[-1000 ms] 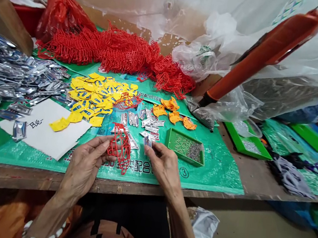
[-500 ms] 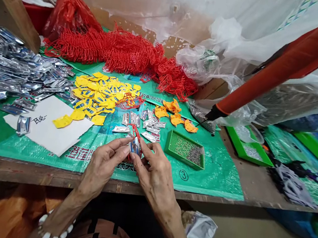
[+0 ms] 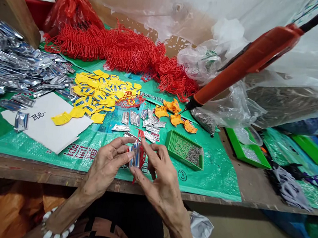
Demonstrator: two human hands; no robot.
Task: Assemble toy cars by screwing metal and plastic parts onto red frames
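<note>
Both hands are in close over the front of the table, and I have them working on one small assembly: a silver metal plate [image 3: 136, 156] standing roughly on end against a red plastic lattice frame [image 3: 142, 156]. The left hand [image 3: 107, 167] has its thumb and fingers brought narrowly together at the plate's left edge. The right hand [image 3: 161, 174] curls around the other side, index finger at the top of the frame and thumb low by the plate's bottom end; its fingers cover much of the frame, so I cannot tell whether the two parts are seated together. Just beyond the fingertips I see loose silver plates [image 3: 152, 128] scattered on the green plastic sheet [image 3: 218, 177]. Near the right hand sits a green perforated tray [image 3: 169, 138] with small screws [image 3: 194, 155] gathered toward its right end. Above it lie a few orange molded pieces [image 3: 175, 119], and the tip of the hanging orange power screwdriver [image 3: 242, 65] comes down just beside them. On my left, yellow pieces [image 3: 95, 93] are piled behind a white card [image 3: 48, 132] bearing handwriting, with a large silver heap [image 3: 10, 64] farther left. Red lattice frames [image 3: 127, 50] are massed along the back.
</note>
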